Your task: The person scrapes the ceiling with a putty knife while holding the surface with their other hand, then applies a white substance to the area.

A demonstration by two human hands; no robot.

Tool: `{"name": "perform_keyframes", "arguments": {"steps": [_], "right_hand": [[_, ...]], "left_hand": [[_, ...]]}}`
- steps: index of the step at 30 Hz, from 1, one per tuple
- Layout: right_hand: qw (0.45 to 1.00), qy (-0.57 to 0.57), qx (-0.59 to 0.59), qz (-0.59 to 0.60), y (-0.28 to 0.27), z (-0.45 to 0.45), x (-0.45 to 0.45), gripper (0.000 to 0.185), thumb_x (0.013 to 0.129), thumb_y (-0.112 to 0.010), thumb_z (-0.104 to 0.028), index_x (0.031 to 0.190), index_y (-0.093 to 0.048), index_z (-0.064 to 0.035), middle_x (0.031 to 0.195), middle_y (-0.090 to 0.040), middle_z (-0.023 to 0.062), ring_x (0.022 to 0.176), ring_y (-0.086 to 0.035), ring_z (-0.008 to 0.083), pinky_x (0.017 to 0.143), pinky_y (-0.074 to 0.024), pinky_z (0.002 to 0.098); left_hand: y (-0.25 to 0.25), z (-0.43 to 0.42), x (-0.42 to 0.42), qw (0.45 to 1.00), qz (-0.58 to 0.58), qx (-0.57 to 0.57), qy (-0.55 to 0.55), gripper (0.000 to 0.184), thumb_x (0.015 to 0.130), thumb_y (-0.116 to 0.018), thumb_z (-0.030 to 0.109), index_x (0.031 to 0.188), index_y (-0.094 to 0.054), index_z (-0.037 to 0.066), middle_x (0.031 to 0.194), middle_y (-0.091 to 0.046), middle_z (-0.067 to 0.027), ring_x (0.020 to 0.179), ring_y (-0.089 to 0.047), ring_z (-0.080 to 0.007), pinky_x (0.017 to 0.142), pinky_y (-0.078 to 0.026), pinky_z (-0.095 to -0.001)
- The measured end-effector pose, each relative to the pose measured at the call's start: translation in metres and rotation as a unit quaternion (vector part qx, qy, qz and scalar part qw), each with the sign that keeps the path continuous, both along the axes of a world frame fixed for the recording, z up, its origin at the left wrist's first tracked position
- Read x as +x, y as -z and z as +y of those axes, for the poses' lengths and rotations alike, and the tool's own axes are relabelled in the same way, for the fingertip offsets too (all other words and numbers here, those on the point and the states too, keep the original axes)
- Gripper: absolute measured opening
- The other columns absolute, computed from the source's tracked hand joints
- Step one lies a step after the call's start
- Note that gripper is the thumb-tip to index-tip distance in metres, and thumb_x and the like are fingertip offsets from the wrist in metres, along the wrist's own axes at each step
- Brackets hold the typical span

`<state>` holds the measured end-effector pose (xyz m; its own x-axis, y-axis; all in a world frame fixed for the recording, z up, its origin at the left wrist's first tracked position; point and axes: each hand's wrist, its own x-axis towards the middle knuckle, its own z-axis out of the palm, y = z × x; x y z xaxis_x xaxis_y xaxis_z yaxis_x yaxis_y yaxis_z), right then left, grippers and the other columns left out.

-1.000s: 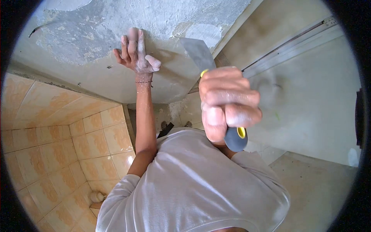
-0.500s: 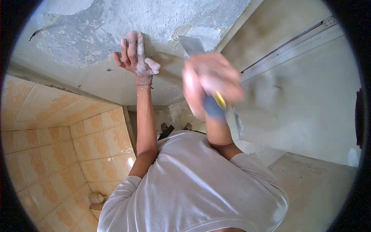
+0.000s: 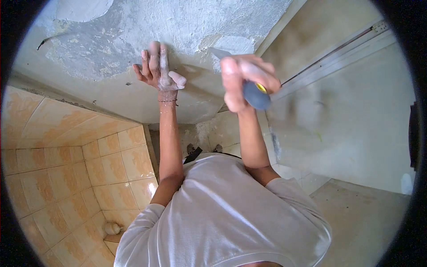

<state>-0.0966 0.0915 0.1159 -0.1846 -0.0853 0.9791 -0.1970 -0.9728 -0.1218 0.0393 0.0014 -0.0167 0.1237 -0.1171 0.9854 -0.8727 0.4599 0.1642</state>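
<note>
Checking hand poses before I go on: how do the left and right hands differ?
The left hand is open, fingers spread at the wall; the right hand is closed around the scraper. The left hand looks fairly sharp, while the right hand is blurred. Both hands are bare and carry whitish residue.
</note>
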Motion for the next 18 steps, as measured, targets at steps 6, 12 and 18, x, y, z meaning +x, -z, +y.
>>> {"name": "perform_keyframes", "arguments": {"steps": [6,12,18], "right_hand": [[0.942,-0.287,0.086,-0.15,-0.006,0.024,-0.026,0.025,0.079,-0.058,0.005,0.064,-0.04,-0.0037,0.047,-0.036,-0.0014,0.036,-0.032,0.0111,0.034,-0.026,0.026],[0.972,-0.127,0.189,-0.061,-0.049,0.014,-0.024,0.033,0.087,-0.042,-0.005,0.058,-0.028,-0.0121,0.046,-0.024,0.0,0.038,-0.017,0.0081,0.039,-0.0156,0.0274],[0.933,-0.324,0.157,-0.02,-0.032,0.012,-0.029,0.031,0.084,-0.05,-0.007,0.059,-0.031,-0.0089,0.048,-0.026,-0.0006,0.04,-0.026,0.0096,0.04,-0.02,0.0275]], "left_hand": [[0.002,-0.004,0.0,0.999,-0.008,0.027,-0.018,0.094,0.089,0.002,0.07,0.124,-0.061,0.011,0.134,-0.054,-0.0062,0.133,-0.039,-0.0247,0.116,-0.014,-0.0453],[0.002,0.0,0.001,0.999,-0.006,0.031,-0.019,0.093,0.089,0.001,0.07,0.123,-0.062,0.01,0.133,-0.055,-0.0062,0.132,-0.04,-0.025,0.115,-0.015,-0.0455],[0.002,0.0,0.002,0.999,-0.001,0.041,-0.021,0.09,0.09,-0.001,0.069,0.123,-0.062,0.011,0.132,-0.056,-0.0064,0.132,-0.04,-0.0248,0.115,-0.016,-0.0456]]}}
